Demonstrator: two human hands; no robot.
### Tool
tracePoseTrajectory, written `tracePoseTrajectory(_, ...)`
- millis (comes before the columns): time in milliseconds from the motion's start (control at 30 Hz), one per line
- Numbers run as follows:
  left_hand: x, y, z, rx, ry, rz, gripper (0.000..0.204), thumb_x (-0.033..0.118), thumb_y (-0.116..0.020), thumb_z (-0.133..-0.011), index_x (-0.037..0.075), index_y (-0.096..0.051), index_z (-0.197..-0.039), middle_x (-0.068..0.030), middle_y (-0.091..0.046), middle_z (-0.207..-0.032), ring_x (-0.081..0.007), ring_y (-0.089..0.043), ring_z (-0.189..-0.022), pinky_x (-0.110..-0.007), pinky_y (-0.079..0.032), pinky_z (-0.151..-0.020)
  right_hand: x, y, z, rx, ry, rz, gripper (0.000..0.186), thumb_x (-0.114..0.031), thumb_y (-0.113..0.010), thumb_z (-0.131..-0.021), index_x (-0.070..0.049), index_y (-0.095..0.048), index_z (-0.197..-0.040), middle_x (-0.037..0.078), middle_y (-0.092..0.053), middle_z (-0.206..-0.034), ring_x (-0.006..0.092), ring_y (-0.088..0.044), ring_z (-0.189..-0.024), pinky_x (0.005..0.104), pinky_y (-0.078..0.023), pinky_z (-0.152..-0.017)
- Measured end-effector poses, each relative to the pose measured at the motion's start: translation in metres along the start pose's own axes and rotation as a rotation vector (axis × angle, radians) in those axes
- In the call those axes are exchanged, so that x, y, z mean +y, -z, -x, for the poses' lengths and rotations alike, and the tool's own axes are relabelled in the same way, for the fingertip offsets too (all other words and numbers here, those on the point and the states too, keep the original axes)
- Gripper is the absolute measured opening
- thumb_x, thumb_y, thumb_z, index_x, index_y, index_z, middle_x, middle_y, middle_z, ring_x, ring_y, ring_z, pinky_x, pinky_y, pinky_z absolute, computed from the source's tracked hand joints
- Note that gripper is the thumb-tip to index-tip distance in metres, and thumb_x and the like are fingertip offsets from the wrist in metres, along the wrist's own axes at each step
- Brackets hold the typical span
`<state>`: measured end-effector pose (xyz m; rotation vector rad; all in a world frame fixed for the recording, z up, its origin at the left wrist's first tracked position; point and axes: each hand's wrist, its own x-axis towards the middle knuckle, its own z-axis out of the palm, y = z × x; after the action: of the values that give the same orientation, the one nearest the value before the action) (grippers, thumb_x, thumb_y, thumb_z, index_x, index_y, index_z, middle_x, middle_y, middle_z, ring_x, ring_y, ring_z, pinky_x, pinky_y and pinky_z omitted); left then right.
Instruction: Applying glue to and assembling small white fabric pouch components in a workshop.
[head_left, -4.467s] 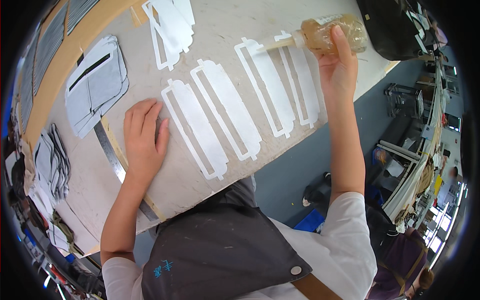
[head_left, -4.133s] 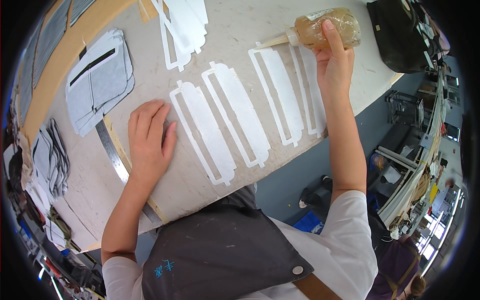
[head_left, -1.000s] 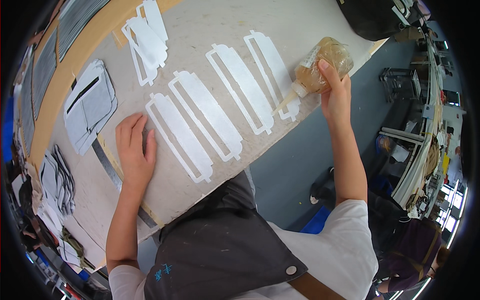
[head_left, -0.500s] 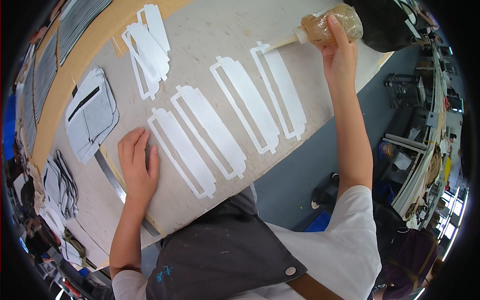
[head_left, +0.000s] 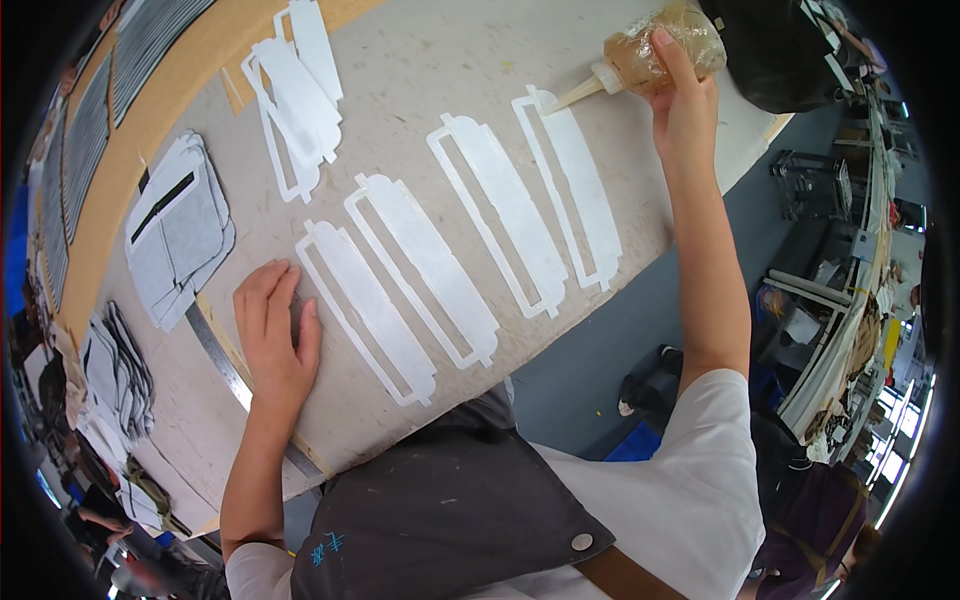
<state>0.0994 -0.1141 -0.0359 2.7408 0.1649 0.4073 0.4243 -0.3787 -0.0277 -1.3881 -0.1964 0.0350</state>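
Observation:
My right hand (head_left: 683,115) grips a squeezable bottle of amber liquid (head_left: 638,58), tilted sideways, its pale nozzle (head_left: 580,90) reaching the upper end of the rightmost white cut-out piece (head_left: 585,185), touching or just above it. Several such pieces, each with a long slot, lie in a slanted row, including the leftmost (head_left: 385,330) beside my left hand. That hand (head_left: 275,325) rests palm down on the worktable (head_left: 600,40), fingers slightly curled and apart, holding nothing. Overlapping white pieces (head_left: 300,95) lie at the top, a stack of grey-white pieces (head_left: 180,230) at the left.
A metal strip (head_left: 220,360) lies by my left hand, dark-edged layered pieces (head_left: 118,370) beyond it. A black bag (head_left: 765,55) occupies the top-right corner. Past the table edge are grey floor (head_left: 570,350), a wheeled metal trolley (head_left: 810,185) and another person's foot (head_left: 630,398) at lower right.
A second ago the bottle pointed at the rightmost piece's lower end; it has since moved up to the top end. My left hand stays on the table. The view has shifted slightly.

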Motion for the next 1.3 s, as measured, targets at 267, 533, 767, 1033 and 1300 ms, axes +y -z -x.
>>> tracePoseTrajectory(267, -0.002, -0.002, 0.0, 0.024, -0.017, 0.008, 0.033, -0.003, -0.063, -0.078, -0.006, -0.059, -0.111, -0.0184, -0.056, -0.117, -0.0355, -0.052, -0.108, -0.041, -0.043, -0.094, -0.012, 0.019, 0.029, 0.014, -0.082, 0.029, 0.039, -0.026, -0.071, -0.083, 0.0, -0.058, -0.109, 0.007, -0.061, -0.1, 0.015, -0.06, -0.09, 0.0309, -0.051, -0.072)
tracePoseTrajectory(533, -0.004, -0.002, -0.001, 0.043, -0.034, -0.004, 0.032, -0.004, -0.063, -0.079, -0.007, -0.059, -0.111, -0.0187, -0.056, -0.116, -0.035, -0.053, -0.107, -0.039, -0.043, -0.092, -0.024, 0.034, 0.058, -0.014, -0.156, 0.097, 0.035, -0.023, -0.064, -0.09, 0.002, -0.058, -0.113, 0.007, -0.064, -0.102, 0.015, -0.063, -0.093, 0.0296, -0.051, -0.082)
tracePoseTrajectory(767, -0.005, -0.004, 0.0, 0.048, -0.044, -0.002, 0.031, -0.005, -0.062, -0.08, -0.007, -0.059, -0.111, -0.0188, -0.056, -0.116, -0.0346, -0.053, -0.107, -0.039, -0.043, -0.092, -0.029, 0.043, 0.081, 0.006, -0.185, 0.083, 0.036, -0.022, -0.066, -0.087, 0.002, -0.057, -0.112, 0.007, -0.062, -0.101, 0.0152, -0.061, -0.091, 0.0289, -0.049, -0.082)
tracePoseTrajectory(1033, -0.007, -0.004, 0.0, 0.035, -0.041, -0.031, 0.031, -0.003, -0.062, -0.081, -0.007, -0.058, -0.112, -0.0186, -0.056, -0.117, -0.0345, -0.052, -0.108, -0.039, -0.043, -0.094, -0.037, 0.054, 0.103, 0.046, -0.2, 0.119, 0.04, -0.024, -0.068, -0.084, 0.001, -0.057, -0.112, 0.008, -0.061, -0.1, 0.0143, -0.058, -0.092, 0.0294, -0.047, -0.082)
tracePoseTrajectory(1300, -0.006, -0.003, 0.0, 0.033, -0.037, -0.029, 0.031, -0.003, -0.062, -0.081, -0.007, -0.058, -0.112, -0.0188, -0.056, -0.118, -0.0347, -0.052, -0.108, -0.039, -0.043, -0.094, -0.036, 0.055, 0.082, 0.094, -0.246, -0.254, 0.036, -0.023, -0.063, -0.091, -0.002, -0.054, -0.119, 0.007, -0.062, -0.11, 0.0208, -0.061, -0.105, 0.0384, -0.05, -0.092)
